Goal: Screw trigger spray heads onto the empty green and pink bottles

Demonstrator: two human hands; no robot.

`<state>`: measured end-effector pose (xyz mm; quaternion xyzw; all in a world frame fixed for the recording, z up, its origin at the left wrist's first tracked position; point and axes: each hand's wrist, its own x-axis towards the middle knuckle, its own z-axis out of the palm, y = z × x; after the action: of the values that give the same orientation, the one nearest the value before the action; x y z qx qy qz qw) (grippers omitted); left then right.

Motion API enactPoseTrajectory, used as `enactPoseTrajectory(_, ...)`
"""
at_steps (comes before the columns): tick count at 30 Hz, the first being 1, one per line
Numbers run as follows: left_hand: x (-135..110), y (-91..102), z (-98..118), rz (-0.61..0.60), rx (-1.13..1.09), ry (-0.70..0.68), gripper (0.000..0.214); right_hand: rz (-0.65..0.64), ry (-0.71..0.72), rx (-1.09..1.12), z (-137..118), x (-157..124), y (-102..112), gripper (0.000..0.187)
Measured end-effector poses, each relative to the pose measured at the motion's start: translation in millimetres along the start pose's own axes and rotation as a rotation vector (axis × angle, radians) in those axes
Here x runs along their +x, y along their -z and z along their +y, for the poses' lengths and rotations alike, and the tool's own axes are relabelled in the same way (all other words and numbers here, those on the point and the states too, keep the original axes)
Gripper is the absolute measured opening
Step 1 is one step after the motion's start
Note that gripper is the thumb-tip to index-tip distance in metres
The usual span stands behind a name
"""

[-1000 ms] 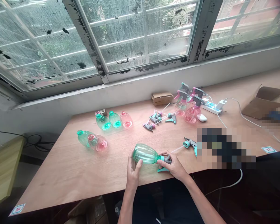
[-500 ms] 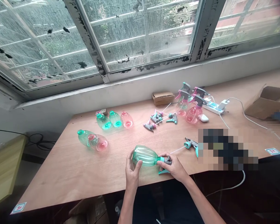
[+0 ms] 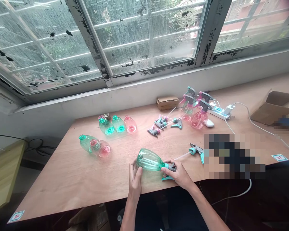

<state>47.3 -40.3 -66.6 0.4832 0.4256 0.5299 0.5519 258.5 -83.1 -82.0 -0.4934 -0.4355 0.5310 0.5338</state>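
Note:
A clear green spray bottle point(image 3: 149, 159) lies sideways in the air above the near edge of the table, its base to the left and its neck to the right. Around the base end my left hand point(image 3: 135, 175) is closed, thumb in front. My right hand point(image 3: 177, 173) grips the grey and teal spray head point(image 3: 171, 166) at the neck, with the teal trigger pointing down toward me. The collar sits against the bottle's neck; how tightly it is screwed on I cannot tell. Right of my hands, a loose teal and grey spray head point(image 3: 195, 150) with a white tube rests on the table.
Several headless green and pink bottles point(image 3: 118, 124) stand or lie on the left. Loose spray heads point(image 3: 162, 122) are heaped near the middle. Farther right are bottles with heads fitted point(image 3: 199, 119), a power strip point(image 3: 220, 112), a small carton point(image 3: 168, 103) and an open cardboard box point(image 3: 274, 107).
Both hands keep their hold on the green bottle, with slight shifts of the left fingers and thumb. The whole view has moved a little; the other things stay in place.

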Motion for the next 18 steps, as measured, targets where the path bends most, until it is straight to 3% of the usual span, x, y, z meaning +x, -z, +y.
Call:
enactPoseTrajectory(6,6,3.3,-7,0.044,0.034,0.038,0.050,0.001,0.009,-0.014,-2,-1,0,0.033)
enactPoseTrajectory(18,0,1.2,5,-0.054,0.028,0.036,0.065,0.027,0.036,-0.043,0,0,0,0.033)
